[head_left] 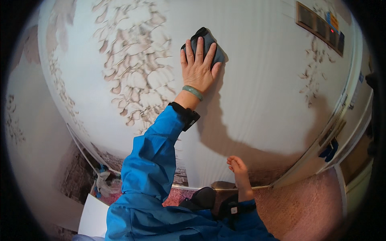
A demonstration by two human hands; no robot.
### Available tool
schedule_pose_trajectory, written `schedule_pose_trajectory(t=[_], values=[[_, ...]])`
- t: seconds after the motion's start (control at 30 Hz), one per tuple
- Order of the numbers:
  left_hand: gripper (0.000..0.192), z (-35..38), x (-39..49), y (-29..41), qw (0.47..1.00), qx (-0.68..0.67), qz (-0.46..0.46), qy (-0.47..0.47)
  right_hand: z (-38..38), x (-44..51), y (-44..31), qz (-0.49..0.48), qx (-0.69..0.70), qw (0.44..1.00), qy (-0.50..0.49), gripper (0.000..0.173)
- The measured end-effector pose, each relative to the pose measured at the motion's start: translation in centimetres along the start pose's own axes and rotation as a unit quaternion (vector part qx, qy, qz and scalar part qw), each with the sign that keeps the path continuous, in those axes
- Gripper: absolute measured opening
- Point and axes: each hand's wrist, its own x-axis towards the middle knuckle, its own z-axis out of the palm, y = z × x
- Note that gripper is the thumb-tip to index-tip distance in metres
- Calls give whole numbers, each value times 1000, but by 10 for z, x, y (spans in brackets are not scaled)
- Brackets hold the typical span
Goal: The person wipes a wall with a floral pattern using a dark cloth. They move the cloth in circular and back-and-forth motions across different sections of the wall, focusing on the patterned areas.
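My left hand (197, 67) is raised against a pale wall (253, 99) printed with brownish hanging blossoms. Under its spread fingers, a folded dark grey cloth (219, 54) with black edging is pressed flat to the wall. A green bangle (193, 92) circles that wrist, above a black strap over the blue sleeve (150, 156). Lower down, my right hand (239, 171) hovers in front of the wall's foot with its fingers loosely curled together. Nothing shows in it, and it looks apart from the wall.
A framed panel (319, 28) with a small red light is mounted at upper right. Dark blue items (329, 150) hang near the door frame at right. Plastic bags (105, 183) lie by the wall's base at left, near a white board (93, 217). Reddish flooring (301, 201) spreads below.
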Motion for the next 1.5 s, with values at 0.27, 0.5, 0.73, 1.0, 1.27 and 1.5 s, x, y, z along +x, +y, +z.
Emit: schedule_pose_trajectory(t=[0.27, 0.5, 0.73, 1.0, 1.27, 1.5], values=[[58, -28, -33, -106, 996, 33, -72, 28, 86, 20, -27, -28, -27, 993, -113, 30], [56, -50, -72, -197, 985, 70, -148, 55, 132, 22, -23, -1, -55, 980, -189, 29], [56, -57, -131, -278, 942, 100, -311, 79, 142, 25, -10, 10, -51, 976, -212, 30], [55, -49, -156, -279, 886, 104, -443, 86, 137, 21, -14, 7, -49, 975, -217, 30], [59, -36, -139, -188, 963, 61, -259, 51, 123, 19, -12, -5, -42, 977, -209, 29], [58, -28, -130, -116, 992, 38, -119, -19, 109, 18, -12, -3, -40, 980, -197, 28]])
